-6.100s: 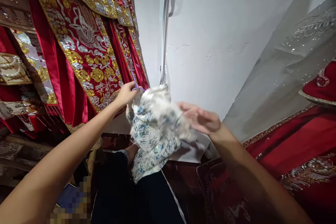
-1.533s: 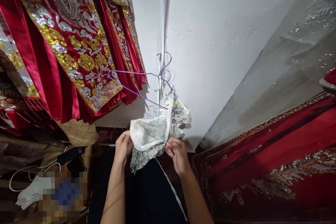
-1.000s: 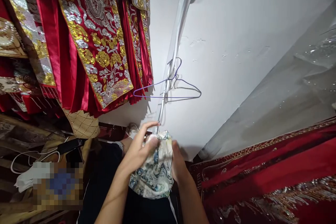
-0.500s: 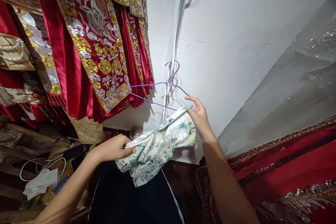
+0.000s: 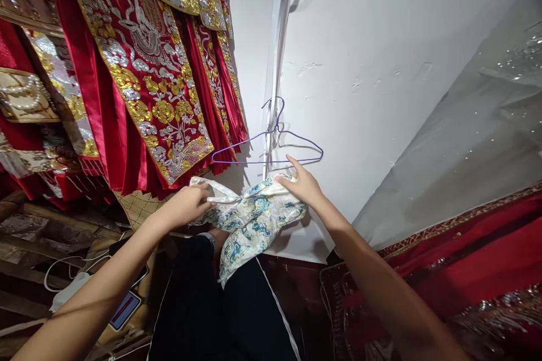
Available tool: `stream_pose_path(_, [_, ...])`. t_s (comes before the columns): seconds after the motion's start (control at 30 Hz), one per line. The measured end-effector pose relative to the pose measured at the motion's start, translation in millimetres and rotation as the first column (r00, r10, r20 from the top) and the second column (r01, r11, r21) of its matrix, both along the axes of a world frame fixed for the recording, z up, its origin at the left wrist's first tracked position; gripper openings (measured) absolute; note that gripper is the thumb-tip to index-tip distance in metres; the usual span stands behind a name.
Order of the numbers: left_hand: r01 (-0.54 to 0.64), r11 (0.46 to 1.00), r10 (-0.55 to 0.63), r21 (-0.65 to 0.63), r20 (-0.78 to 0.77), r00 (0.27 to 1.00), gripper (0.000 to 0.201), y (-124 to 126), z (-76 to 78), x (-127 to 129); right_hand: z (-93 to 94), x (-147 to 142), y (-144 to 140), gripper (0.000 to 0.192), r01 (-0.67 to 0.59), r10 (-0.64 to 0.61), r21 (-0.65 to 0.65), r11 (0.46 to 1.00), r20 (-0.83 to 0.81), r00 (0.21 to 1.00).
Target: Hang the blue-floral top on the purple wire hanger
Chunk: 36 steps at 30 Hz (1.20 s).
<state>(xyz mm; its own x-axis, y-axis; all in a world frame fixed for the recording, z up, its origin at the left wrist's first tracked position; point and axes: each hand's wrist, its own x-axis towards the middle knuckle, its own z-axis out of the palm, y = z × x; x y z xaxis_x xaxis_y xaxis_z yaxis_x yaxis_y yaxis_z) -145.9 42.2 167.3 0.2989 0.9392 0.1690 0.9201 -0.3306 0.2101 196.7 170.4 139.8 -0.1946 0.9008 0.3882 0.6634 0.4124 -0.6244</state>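
Observation:
A white garment with blue-green flowers (image 5: 258, 208), perhaps a small top, hangs bunched between my two hands above my dark trousers. My left hand (image 5: 192, 203) pinches its left upper edge. My right hand (image 5: 302, 186) grips the right upper edge low in the hand, its index finger stretched toward the hanger. Just above the cloth, a thin purple hanger (image 5: 305, 159) hangs by its hook from a narrow white strip (image 5: 279, 39) on the wall. The hanger's bar is bare and apart from the garment. Fingers behind the fabric are hidden.
Red costumes with gold and silver embroidery (image 5: 165, 84) hang at the left. A grey translucent sheet (image 5: 457, 141) and red fringed cloth (image 5: 474, 248) are at the right. At lower left, a phone (image 5: 126, 310) and a white cable (image 5: 53, 276) lie on a wooden surface.
The garment has come away from the hanger and moved slightly down and left. The hanger, earlier turned and pulled at its right arm, now hangs level. My left hand has risen a little.

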Motion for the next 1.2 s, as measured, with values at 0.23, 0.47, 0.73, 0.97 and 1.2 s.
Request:
stream_pose_path(0.23, [-0.110, 0.983, 0.100, 0.147, 0.072, 0.992, 0.029, 17.7, 14.8, 2.7, -5.9, 1.5, 0.1, 0.037, -0.157, 0.159, 0.047, 0.987, -0.051, 0.986])
stream_pose_path(0.47, [0.075, 0.916, -0.115, 0.393, 0.080, 0.990, 0.016, 41.4, 45.4, 32.7, 13.4, 31.4, -39.1, 0.039, -0.117, 0.120, 0.030, 0.993, -0.085, 0.989])
stream_pose_path(0.73, [0.217, 0.909, -0.303, 0.355, 0.208, 0.930, 0.042, 79.0, 76.2, 55.2, 31.9, 17.9, -92.5, 0.069, -0.217, 0.214, -0.040, 0.975, -0.059, 0.975])
stream_pose_path(0.97, [0.251, 0.888, -0.306, 0.384, 0.088, 0.948, 0.037, 78.7, 83.9, 42.4, 64.2, 76.8, -90.4, 0.075, 0.196, -0.182, 0.132, 0.972, -0.109, 0.977])
stream_pose_path(1.2, [-0.043, 0.834, -0.123, 0.550, 0.262, 0.957, 0.023, 67.2, 88.6, 23.4, 106.2, 90.6, -79.0, 0.054, -0.390, 0.175, -0.373, 0.842, -0.495, 0.851])
